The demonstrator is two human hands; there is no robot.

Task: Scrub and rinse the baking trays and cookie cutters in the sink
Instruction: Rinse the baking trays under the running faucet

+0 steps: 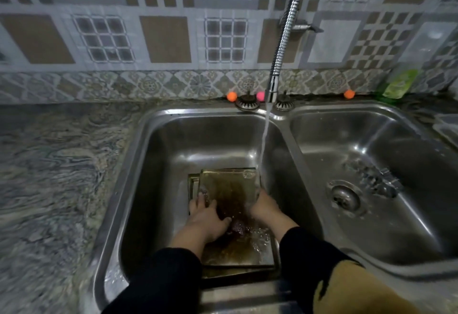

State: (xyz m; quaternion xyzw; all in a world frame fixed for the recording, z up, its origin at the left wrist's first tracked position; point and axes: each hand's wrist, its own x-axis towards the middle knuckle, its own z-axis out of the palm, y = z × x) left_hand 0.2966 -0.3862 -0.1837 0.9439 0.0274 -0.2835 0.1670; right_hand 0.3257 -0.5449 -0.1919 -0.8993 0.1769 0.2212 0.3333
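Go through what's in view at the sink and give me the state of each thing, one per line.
Faucet: running, stream falling into the left basin.
Left basin: holds stacked trays.
Top baking tray: under water, brown residue on it.
Left hand: fingers spread on the tray.
Right hand: grips the tray's right edge.
Right basin: wet, drain uncovered.
Green bottle: standing by the wall.

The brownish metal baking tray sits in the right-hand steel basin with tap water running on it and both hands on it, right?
Not quite: the head view shows the brownish metal baking tray in the left-hand steel basin. Tap water runs on it, and the left hand and right hand are on it.
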